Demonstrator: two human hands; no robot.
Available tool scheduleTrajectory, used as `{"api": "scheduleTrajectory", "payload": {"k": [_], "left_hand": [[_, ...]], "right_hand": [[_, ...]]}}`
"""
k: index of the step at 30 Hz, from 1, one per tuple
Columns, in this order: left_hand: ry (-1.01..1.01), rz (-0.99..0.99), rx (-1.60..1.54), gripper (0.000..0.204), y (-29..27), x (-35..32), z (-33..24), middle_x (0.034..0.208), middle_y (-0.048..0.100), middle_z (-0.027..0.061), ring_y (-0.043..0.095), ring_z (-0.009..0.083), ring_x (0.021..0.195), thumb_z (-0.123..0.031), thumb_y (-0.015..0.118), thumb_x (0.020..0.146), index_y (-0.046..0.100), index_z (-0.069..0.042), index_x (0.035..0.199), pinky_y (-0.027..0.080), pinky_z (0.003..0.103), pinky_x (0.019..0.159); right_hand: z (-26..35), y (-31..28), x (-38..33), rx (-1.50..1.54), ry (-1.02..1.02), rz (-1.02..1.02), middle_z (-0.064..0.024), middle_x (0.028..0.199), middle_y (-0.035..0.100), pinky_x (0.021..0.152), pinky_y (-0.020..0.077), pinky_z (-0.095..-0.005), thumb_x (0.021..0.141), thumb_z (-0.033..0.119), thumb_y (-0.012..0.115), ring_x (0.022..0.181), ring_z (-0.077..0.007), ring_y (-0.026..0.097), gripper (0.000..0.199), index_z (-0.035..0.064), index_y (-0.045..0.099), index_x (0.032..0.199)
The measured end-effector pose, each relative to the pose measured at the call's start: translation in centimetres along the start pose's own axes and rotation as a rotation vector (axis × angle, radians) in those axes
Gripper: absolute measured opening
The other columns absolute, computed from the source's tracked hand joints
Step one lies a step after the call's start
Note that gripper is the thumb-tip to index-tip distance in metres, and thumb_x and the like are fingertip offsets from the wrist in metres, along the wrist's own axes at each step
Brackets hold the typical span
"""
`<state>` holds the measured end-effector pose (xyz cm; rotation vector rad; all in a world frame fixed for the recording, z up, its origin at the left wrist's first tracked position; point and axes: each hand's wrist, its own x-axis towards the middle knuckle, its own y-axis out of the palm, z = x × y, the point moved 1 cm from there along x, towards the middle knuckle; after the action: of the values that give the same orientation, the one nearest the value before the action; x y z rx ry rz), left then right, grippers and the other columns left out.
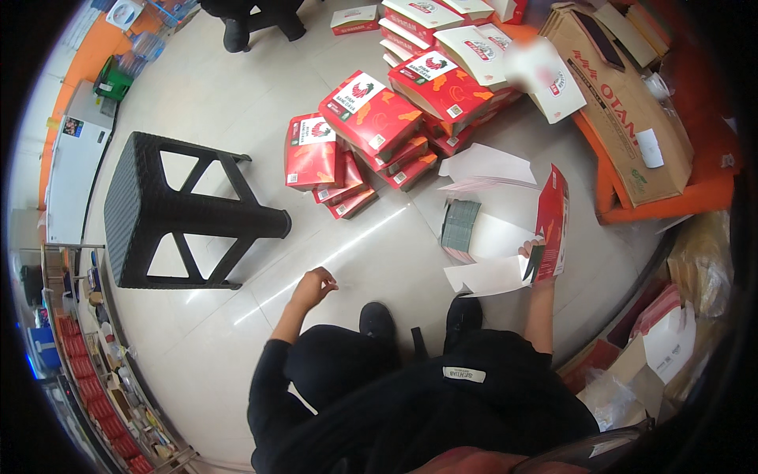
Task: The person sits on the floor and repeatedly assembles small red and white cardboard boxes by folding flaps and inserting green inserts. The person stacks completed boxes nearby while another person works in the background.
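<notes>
My right hand (pixel 530 250) grips the edge of an unfolded carton sheet (pixel 555 209), red outside and white inside. It stands partly raised at the right side of a stack of flat cartons (pixel 487 164) on the floor. Small dark green pieces, packed in a row (pixel 460 227), lie at the stack's left side. Over the floor, apart from the cartons, is my left hand (pixel 314 287) with its fingers curled in and nothing visible in them. Ahead, folded red food boxes (pixel 371 110) are piled up.
On the left lies a black plastic stool (pixel 130 209), tipped on its side. White-topped boxes (pixel 478 55) rise behind the red ones. A brown cardboard carton (pixel 624 110) with a phone (pixel 598 38) on it rests on an orange surface at the right. Crumpled packaging (pixel 667 340) sits at lower right.
</notes>
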<state>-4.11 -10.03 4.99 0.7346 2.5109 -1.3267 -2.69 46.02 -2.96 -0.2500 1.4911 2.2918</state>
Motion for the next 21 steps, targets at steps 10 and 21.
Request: {"api": "scheduleTrajectory", "payload": {"k": [10,21], "left_hand": [[-0.141,-0.273,-0.05,0.01,4.0,-5.2,3.7,0.093,0.065,0.0144,0.062,0.0306,0.084,-0.005,0.06,0.075,0.069,-0.007,0.077,0.05,0.035,0.077],[-0.35,-0.245,0.017,0.064,0.6,-5.7,4.0,0.08,0.063,0.0227,0.061,0.0348,0.082,-0.063,0.074,0.055,0.068,-0.001,0.07,0.048,0.039,0.076]], "right_hand": [[0.2,-1.4,-0.3,-0.034,-0.027,-0.181,-0.0058,0.071,0.048,0.058,0.034,-0.0337,0.083,0.039,0.047,0.064,-0.0193,0.04,0.029,0.0107,0.055,0.086],[-0.1,4.8,0.2,0.052,-0.042,0.092,-0.0064,0.077,0.049,0.063,0.0355,-0.0345,0.084,0.039,0.046,0.07,-0.0202,0.042,0.031,0.0099,0.054,0.091]]}}
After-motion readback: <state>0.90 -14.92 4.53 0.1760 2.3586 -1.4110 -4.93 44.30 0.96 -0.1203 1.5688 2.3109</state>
